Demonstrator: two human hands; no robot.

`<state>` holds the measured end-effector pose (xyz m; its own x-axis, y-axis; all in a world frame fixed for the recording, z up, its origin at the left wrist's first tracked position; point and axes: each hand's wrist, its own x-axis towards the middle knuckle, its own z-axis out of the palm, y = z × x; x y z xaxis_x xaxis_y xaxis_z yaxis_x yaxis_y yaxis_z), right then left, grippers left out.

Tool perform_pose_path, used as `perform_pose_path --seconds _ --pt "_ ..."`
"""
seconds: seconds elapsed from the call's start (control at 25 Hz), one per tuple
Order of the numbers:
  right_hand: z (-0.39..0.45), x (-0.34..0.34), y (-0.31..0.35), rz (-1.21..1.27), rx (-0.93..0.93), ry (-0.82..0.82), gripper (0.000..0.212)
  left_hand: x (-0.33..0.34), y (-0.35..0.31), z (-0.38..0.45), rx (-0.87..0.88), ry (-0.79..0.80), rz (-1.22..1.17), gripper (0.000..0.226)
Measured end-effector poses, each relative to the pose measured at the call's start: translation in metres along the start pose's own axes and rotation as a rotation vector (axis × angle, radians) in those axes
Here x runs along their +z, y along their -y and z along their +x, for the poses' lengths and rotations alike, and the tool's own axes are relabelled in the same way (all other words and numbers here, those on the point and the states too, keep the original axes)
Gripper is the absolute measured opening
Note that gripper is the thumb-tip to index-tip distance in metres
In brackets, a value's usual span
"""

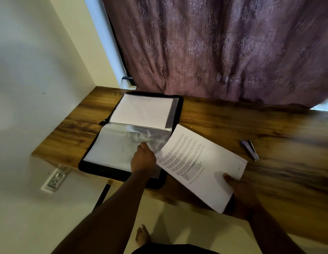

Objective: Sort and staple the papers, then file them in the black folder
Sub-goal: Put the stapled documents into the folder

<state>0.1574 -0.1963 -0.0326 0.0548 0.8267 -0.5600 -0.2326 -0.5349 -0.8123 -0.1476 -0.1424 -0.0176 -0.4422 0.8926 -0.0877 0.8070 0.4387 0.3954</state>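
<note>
The black folder (87,167) lies open on the left part of the wooden desk (232,118). Its far half holds a white sheet in a clear sleeve (141,110). My left hand (143,158) pinches the edge of a crumpled clear sleeve (123,143) on the near half. My right hand (234,184) grips the near corner of a stack of printed papers (200,162), held tilted just right of the folder, its far corner at the sleeve's opening. A blue stapler (249,149) lies on the desk to the right of the papers.
A purple patterned curtain (223,52) hangs behind the desk. A white wall (31,70) bounds the desk's left end, with a socket (54,180) below the desk edge. My bare foot (142,235) shows on the floor below.
</note>
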Motion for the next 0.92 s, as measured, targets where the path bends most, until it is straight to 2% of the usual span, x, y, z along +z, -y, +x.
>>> perform_pose_path --seconds 0.12,0.24,0.36,0.44,0.56,0.68,0.8,0.92 --pt "0.002 0.002 0.005 -0.015 0.012 0.090 0.021 0.004 0.006 -0.008 0.132 -0.013 0.162 0.032" --pt "0.017 0.000 0.006 -0.125 0.023 0.113 0.039 0.007 0.012 -0.013 0.292 -0.003 0.393 0.035" --pt "0.029 -0.004 0.009 -0.240 0.018 0.166 0.041 0.004 0.012 -0.010 0.410 -0.057 0.398 0.032" --pt "0.036 -0.007 0.015 -0.252 0.096 0.199 0.035 0.002 0.011 -0.007 0.460 -0.063 0.400 0.031" --pt "0.039 -0.006 0.031 -0.164 0.211 0.294 0.025 -0.006 0.007 -0.005 0.421 0.005 0.400 0.033" --pt "0.044 -0.007 0.047 -0.120 0.273 0.313 0.023 -0.009 0.004 -0.001 0.432 0.035 0.366 0.036" --pt "0.053 -0.012 0.061 -0.174 0.308 0.349 0.037 -0.013 0.002 0.007 0.451 0.009 0.273 0.034" --pt "0.060 -0.018 0.068 -0.114 0.327 0.457 0.063 -0.017 -0.004 0.021 0.291 -0.040 0.120 0.031"
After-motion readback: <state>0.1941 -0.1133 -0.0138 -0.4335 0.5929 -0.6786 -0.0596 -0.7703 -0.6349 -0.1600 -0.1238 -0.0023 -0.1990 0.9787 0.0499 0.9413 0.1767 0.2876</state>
